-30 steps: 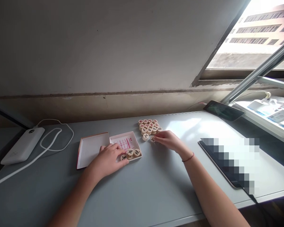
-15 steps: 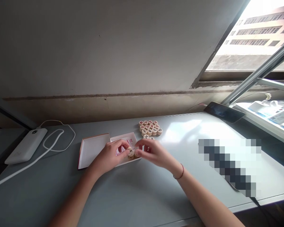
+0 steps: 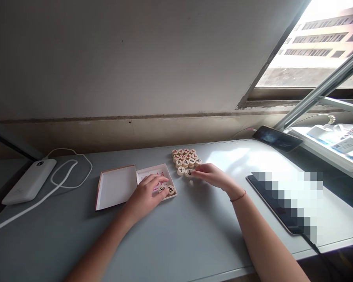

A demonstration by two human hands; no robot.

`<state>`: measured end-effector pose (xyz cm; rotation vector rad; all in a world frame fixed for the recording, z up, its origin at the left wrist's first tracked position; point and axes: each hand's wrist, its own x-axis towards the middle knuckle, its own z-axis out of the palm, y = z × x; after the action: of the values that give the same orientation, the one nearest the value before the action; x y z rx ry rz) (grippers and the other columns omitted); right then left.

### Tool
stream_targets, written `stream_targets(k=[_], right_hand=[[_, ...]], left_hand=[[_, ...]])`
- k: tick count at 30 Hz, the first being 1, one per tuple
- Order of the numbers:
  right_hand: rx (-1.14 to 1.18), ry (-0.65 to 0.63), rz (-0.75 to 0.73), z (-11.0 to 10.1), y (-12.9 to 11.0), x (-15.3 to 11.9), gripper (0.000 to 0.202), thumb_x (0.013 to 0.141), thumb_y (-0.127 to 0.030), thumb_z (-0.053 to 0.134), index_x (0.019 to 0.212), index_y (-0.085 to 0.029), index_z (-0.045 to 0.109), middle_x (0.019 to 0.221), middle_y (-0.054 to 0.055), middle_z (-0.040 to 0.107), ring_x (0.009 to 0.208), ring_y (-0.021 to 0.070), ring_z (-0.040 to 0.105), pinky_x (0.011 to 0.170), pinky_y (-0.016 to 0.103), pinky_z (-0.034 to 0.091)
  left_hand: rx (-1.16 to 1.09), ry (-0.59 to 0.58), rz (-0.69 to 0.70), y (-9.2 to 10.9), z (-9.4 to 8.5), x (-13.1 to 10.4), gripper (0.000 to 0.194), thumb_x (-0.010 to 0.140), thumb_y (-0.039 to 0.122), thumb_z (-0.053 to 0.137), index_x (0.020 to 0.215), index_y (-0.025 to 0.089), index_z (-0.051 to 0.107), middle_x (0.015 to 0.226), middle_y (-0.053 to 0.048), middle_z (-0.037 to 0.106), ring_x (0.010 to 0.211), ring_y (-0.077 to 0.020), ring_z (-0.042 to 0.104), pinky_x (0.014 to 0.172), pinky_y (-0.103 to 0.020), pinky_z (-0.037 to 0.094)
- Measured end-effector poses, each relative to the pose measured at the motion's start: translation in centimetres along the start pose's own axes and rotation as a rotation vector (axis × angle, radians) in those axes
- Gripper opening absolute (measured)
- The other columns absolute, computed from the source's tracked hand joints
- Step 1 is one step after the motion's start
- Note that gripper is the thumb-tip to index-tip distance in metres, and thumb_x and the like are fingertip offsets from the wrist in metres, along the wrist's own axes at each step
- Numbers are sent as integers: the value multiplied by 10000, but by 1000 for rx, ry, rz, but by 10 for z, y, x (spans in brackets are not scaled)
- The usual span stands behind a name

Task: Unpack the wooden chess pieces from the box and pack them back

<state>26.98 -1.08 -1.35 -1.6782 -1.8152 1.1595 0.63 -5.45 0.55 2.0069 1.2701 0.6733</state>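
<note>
My right hand [image 3: 208,174] pinches the edge of a wooden Chinese chess piece [image 3: 189,172] at the front of the stacks. Left of it is another black-marked piece [image 3: 181,170]. My left hand [image 3: 147,194] is over the shallow white box [image 3: 173,185], its fingers apart. Close to its thumb and fingers are two black-marked pieces [image 3: 171,189], one partly covered by the thumb. Whether that hand grips either of them is hard to see. Pink-and-white printed material [image 3: 159,174] shows inside the box.
Rows of stacked red- and black-marked pieces [image 3: 186,156] stand beyond my hands. A box lid [image 3: 117,188] lies open-side up at left. A white power bank [image 3: 31,182] with a cable is further left. A dark tablet [image 3: 273,203] lies right, a phone [image 3: 278,138] behind it.
My right hand has moved from the box rightward to the front of the stacks, with a chess piece at its fingertips. My left hand has stayed over the box, and its fingers have spread.
</note>
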Motion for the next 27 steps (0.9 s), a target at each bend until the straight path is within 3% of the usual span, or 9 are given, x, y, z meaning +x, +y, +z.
stream_targets(k=[5, 9, 13, 23, 27], right_hand=[[-196, 58, 44, 8, -4, -3, 432, 821, -512, 492, 530, -206, 398, 506, -22, 430, 449, 98, 346, 429, 246, 235], [-349, 84, -5, 13, -7, -6, 431, 794, -508, 527, 532, -214, 349, 500, -21, 432, 460, 109, 351, 446, 252, 243], [-460, 139, -60, 19, -3, -2, 339, 797, -400, 524, 557, -211, 378, 545, -2, 500, 489, 117, 385, 471, 250, 266], [-518, 185, -73, 24, -7, 2, 316, 841, -305, 469, 572, -203, 341, 551, -5, 467, 501, 108, 347, 503, 250, 246], [-378, 119, -170, 28, -18, -3, 263, 830, -315, 504, 607, -199, 429, 553, -21, 450, 512, 102, 353, 509, 240, 262]], left_hand=[[83, -9, 16, -3, 1, 0, 201, 874, 311, 522, 1037, 258, 627, 1116, -36, 629, 1106, -219, 575, 950, -358, 488], [179, 22, 65, -9, 7, -1, 213, 872, 292, 538, 1066, 259, 617, 1135, -47, 612, 1109, -223, 572, 980, -378, 463], [275, 23, 134, -18, 15, 0, 301, 839, 290, 589, 1135, 233, 597, 1153, -70, 603, 1119, -249, 561, 964, -411, 471], [354, -5, 139, -21, 18, -1, 297, 883, 322, 539, 1156, 217, 587, 1115, -63, 672, 1041, -238, 616, 894, -383, 502], [341, -33, 125, -21, 17, 0, 277, 923, 283, 463, 1152, 201, 596, 1094, -65, 683, 1022, -221, 630, 887, -369, 506]])
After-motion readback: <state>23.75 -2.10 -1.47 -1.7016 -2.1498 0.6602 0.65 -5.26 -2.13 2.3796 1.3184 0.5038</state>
